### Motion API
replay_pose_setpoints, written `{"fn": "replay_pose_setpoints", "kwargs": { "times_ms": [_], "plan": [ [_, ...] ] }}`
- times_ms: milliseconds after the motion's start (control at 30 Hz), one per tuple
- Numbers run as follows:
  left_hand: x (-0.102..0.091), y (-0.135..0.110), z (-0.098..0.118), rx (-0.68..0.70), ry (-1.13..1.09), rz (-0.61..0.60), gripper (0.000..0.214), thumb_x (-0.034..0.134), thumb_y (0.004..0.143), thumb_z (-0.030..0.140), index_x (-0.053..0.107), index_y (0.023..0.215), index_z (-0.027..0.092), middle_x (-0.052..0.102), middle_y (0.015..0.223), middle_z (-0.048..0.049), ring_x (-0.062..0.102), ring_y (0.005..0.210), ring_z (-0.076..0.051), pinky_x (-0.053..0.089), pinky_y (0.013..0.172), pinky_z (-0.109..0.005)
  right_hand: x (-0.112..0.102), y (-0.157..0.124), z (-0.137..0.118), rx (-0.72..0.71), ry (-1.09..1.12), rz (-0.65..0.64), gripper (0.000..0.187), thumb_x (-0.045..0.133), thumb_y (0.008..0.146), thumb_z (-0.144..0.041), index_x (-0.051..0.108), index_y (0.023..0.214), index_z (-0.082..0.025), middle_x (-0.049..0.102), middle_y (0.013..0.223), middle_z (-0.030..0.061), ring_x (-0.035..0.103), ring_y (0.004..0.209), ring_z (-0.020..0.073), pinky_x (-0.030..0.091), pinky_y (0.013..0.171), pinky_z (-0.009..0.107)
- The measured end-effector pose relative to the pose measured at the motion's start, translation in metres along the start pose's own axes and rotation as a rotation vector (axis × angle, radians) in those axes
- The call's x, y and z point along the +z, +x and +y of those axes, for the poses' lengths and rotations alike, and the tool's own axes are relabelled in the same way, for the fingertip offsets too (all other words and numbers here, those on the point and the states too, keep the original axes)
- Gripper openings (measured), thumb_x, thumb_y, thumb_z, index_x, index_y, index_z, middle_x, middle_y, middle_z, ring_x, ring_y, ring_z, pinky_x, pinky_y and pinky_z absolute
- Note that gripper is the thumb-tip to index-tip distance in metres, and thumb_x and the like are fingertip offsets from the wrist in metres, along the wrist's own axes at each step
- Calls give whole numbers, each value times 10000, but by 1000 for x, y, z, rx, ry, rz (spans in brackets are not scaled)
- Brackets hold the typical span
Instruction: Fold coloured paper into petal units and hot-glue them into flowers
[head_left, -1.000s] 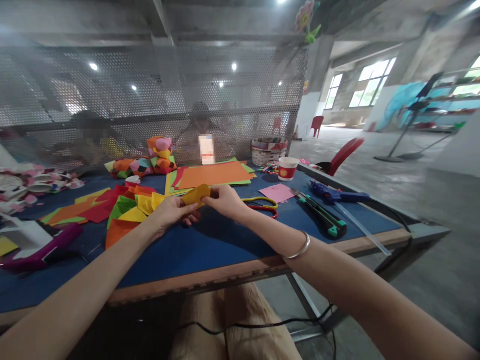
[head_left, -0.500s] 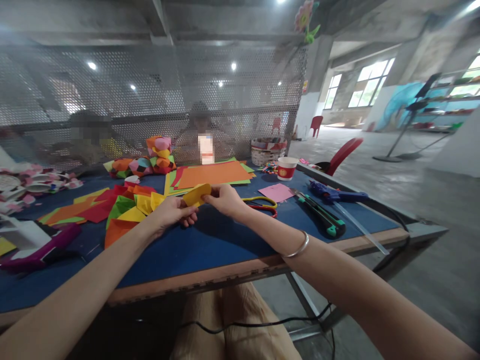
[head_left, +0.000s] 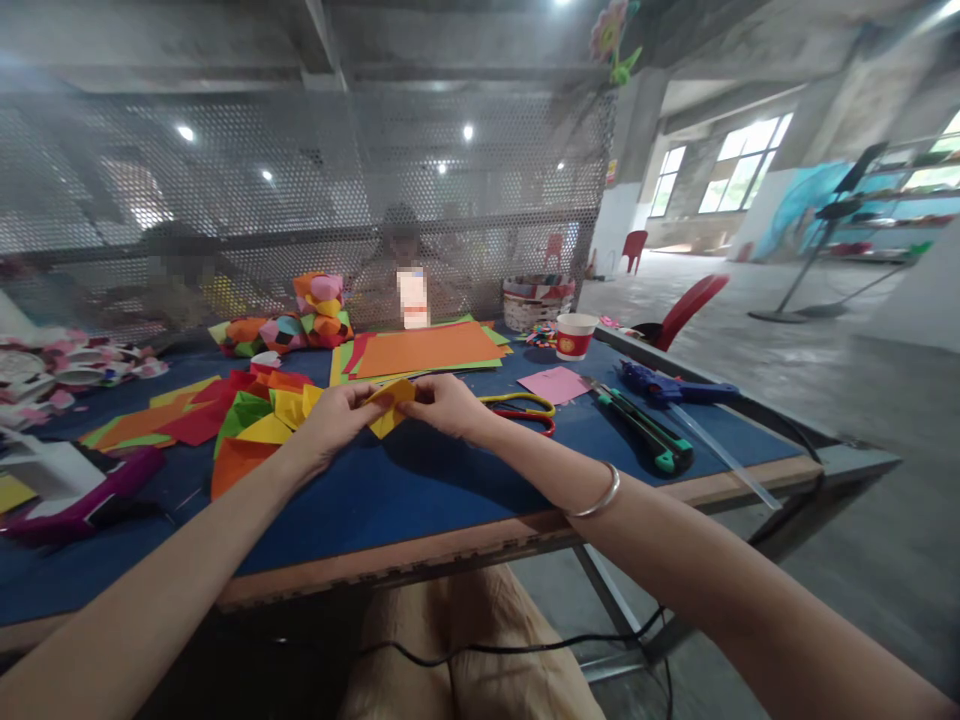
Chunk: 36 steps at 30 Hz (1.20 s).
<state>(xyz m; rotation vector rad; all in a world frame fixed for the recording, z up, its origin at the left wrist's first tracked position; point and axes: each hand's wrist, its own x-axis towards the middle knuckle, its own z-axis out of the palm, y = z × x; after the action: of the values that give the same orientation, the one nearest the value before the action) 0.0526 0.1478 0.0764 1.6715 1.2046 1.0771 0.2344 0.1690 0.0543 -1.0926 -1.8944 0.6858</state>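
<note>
Paper (head_left: pixel 390 412), yellow and creased, is pinched by left hand (head_left: pixel 341 415) and right hand (head_left: pixel 450 405) near the frame's centre, beside scissors (head_left: pixel 550 407).

Windows (head_left: pixel 745 167) glare at right while the dim mesh screen (head_left: pixel 450 215) looks hazy and the edges stretch.

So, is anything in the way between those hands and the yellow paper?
Nothing visible: the left hand and right hand both pinch the yellow paper directly. The scissor handles lie beside the right hand, not between.
</note>
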Motion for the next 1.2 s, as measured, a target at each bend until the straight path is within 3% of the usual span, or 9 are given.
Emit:
{"fn": "replay_pose_setpoints", "kwargs": {
  "times_ms": [267, 400, 533, 767, 1200],
  "plan": [
    [0, 4, -4, -43, -146, 67, 369, 883, 481, 401, 770, 746, 170, 761, 724, -47, 654, 651, -177, 496, 625, -267, -1, -4, -8, -4, 3, -84, 266, 648, 847, -288, 553, 626, -176, 548, 618, -44, 479, 624, 102, 314, 574, 229],
    [0, 3, -3, -68, -157, 59, 300, 865, 516, 356, 758, 731, 174, 740, 687, -28, 623, 594, -148, 476, 582, -252, -2, -4, -9, 23, -3, -66, 244, 652, 848, -292, 582, 649, -168, 561, 639, -33, 498, 646, 110, 329, 597, 237],
    [-1, 1, -1, -106, -152, 20, 371, 910, 493, 361, 751, 766, 167, 710, 671, 3, 584, 543, -121, 455, 527, -237, -2, -4, -9, 38, 0, -48, 235, 611, 878, -314, 657, 713, -153, 607, 681, -3, 516, 667, 126, 348, 621, 255],
    [-1, 0, 4, -136, -167, -1, 423, 953, 374, 301, 755, 716, 148, 711, 657, 3, 568, 550, -110, 441, 530, -224, -3, -3, -8, 29, -20, -32, 237, 617, 872, -302, 647, 687, -157, 588, 650, -21, 497, 638, 114, 327, 597, 246],
    [0, 1, 1, -124, -233, 30, 379, 900, 423, 234, 780, 775, 159, 766, 722, -11, 648, 623, -147, 485, 622, -253, 0, -1, -4, 14, 55, -20, 130, 677, 831, -237, 659, 736, -151, 658, 724, -2, 570, 689, 111, 395, 622, 214]
  ]
}}
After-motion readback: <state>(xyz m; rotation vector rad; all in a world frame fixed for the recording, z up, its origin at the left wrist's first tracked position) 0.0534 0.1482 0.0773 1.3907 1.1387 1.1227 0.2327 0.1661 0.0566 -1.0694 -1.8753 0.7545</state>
